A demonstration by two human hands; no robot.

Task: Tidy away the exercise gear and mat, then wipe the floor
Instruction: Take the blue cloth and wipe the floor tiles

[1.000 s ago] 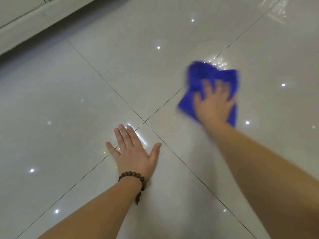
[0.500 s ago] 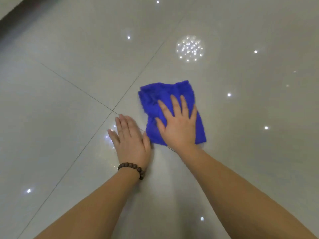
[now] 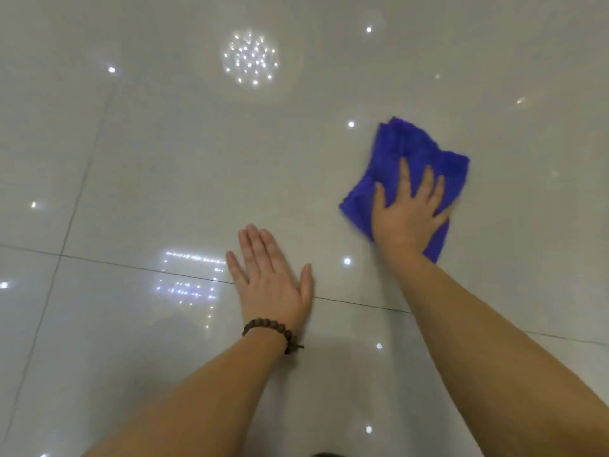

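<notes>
A crumpled blue cloth [image 3: 408, 150] lies on the glossy pale tiled floor [image 3: 171, 166] at the right of the view. My right hand [image 3: 407, 212] presses flat on the cloth's near half, fingers straight and spread. My left hand [image 3: 270, 278] rests flat on the bare tile to the left of it, fingers together, palm down over a grout line. A dark bead bracelet [image 3: 273, 329] circles the left wrist. No exercise gear or mat is in view.
Thin dark grout lines [image 3: 115, 263] cross the floor, one running left to right under my left hand and one running away at the left. Ceiling lights reflect as bright dots [image 3: 250, 59] on the tiles.
My right hand has slid the blue cloth from beside the left hand out to the right and farther away. The left hand stays flat on the floor; the view has shifted.
</notes>
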